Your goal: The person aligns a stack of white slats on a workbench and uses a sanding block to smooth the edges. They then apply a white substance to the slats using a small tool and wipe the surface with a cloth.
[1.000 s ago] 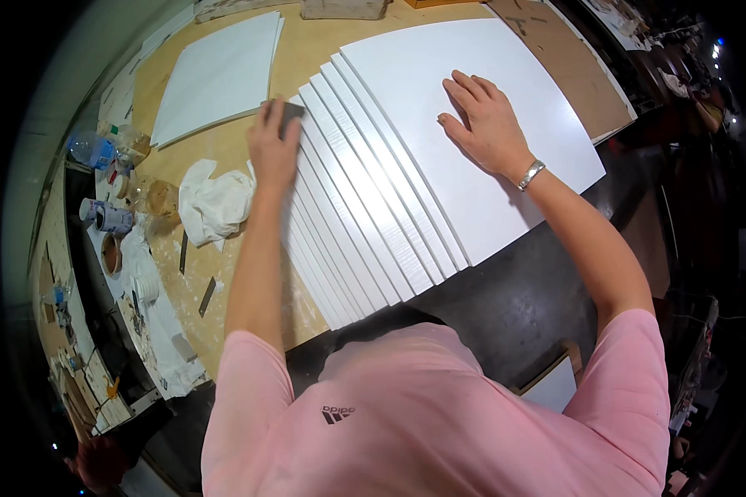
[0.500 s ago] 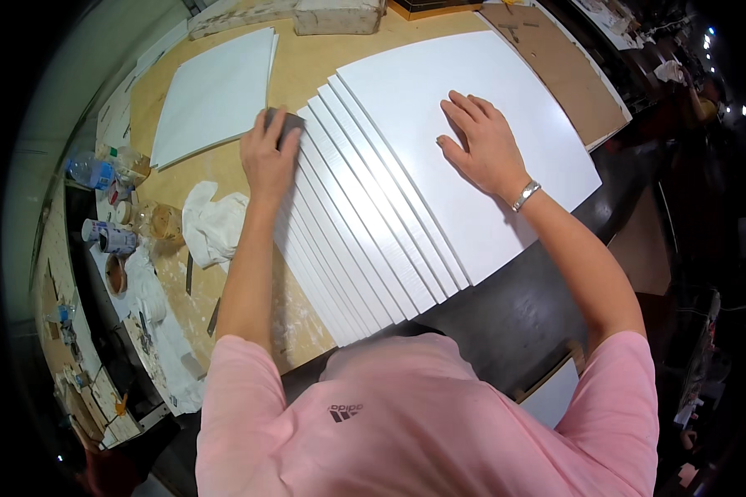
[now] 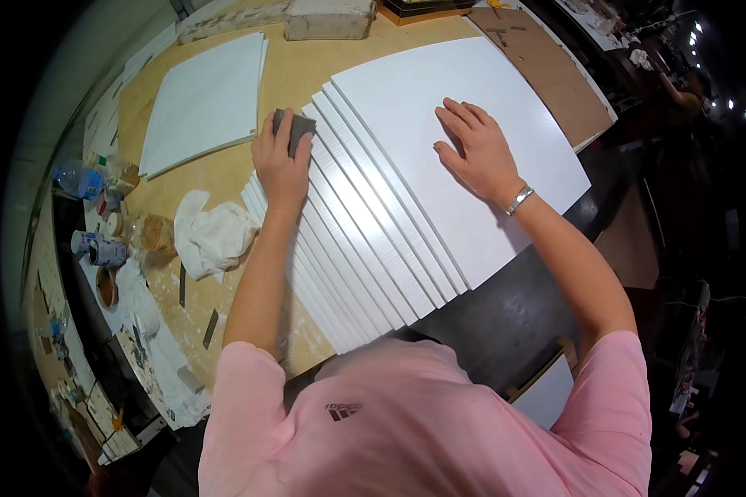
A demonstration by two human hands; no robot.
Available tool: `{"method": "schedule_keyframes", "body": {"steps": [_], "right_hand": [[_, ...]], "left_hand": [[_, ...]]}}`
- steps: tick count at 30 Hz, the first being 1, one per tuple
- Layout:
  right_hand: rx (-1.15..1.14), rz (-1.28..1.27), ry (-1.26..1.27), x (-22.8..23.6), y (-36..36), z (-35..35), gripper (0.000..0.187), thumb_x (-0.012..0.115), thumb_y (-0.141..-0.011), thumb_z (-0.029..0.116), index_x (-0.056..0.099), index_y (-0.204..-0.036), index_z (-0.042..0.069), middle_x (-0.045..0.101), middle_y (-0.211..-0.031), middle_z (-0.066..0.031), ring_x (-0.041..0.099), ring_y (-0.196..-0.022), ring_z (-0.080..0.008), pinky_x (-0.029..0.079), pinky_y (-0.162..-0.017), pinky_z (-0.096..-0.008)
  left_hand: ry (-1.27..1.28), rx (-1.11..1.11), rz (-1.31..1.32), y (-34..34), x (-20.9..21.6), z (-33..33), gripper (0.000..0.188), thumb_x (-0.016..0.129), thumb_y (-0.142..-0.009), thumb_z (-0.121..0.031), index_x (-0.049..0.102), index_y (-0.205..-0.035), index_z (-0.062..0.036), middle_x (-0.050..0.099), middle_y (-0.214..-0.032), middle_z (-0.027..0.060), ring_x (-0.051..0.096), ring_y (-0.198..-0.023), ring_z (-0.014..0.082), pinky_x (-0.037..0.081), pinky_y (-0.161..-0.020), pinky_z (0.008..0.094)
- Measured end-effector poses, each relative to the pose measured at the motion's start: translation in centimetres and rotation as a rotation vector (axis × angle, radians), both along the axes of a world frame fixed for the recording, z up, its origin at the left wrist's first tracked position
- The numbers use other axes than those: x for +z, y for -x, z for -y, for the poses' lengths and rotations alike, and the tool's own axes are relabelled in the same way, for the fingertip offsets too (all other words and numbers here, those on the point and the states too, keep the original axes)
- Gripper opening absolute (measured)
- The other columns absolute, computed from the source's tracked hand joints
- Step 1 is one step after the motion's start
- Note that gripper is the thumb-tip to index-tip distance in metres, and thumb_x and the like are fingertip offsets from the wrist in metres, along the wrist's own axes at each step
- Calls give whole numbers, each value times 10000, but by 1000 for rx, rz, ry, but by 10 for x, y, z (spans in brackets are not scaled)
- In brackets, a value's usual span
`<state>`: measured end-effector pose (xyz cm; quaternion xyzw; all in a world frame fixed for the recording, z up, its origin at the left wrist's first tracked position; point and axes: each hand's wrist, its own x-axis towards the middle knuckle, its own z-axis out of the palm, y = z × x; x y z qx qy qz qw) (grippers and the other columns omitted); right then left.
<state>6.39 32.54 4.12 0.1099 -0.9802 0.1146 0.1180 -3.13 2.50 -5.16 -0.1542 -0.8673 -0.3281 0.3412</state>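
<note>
- Fingers of the bare left hand (image 3: 283,161) are clamped on a dark grey, flat-faced rectangular block (image 3: 305,127), whose material cannot be told; it is gripped by its sides, apparently so that its underside is left free.
- The block is held at the far left of a fanned stack of smooth white panels (image 3: 360,224), over their stepped edges.
- The panels are overlapped like stairs, presumably so that a narrow strip of each is exposed; light is thrown back in streaks by their glossy strips.
- The bare right hand (image 3: 481,157) is laid on the broad uppermost panel, its fingers parted and nothing grasped, probably so that the stack is steadied. A silvery metal bracelet (image 3: 519,200) is worn at its wrist.
- Left of the stack, a soft, crumpled white cloth (image 3: 211,236) is set on the tan, paint-spotted tabletop (image 3: 302,62).
- Beyond the block, flat white rectangular sheets (image 3: 203,99) are piled neatly.
</note>
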Motion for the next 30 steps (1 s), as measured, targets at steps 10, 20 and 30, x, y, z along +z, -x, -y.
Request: {"method": "schedule_keyframes", "body": {"steps": [10, 20, 30], "right_hand": [[172, 57, -291, -8, -5, 128, 913, 636, -859, 581, 382, -1461, -57, 287, -1562, -278, 238, -1480, -374, 199, -1212, -482], [521, 86, 173, 1, -34, 116, 703, 741, -817, 355, 486, -1397, 49, 370, -1519, -219, 402, -1361, -379, 313, -1111, -527], [91, 78, -36, 6, -36, 49, 665, 615, -893, 384, 455, -1446, 50, 332, -1555, -240, 292, -1442, -412, 216, -1188, -523]], "left_hand": [[-14, 14, -56, 2, -5, 7, 464, 728, -835, -224, 651, -1278, -109, 585, -1314, 173, 559, -1102, 377, 460, -955, 446], [-89, -36, -12, -5, -4, 14, 474, 740, -823, -216, 653, -1275, -102, 591, -1318, 169, 556, -1134, 372, 454, -981, 434], [355, 57, 233, -177, 5, 161, 525, 769, -745, -179, 665, -1252, -91, 535, -1406, 176, 526, -1181, 367, 404, -1021, 456]]}}
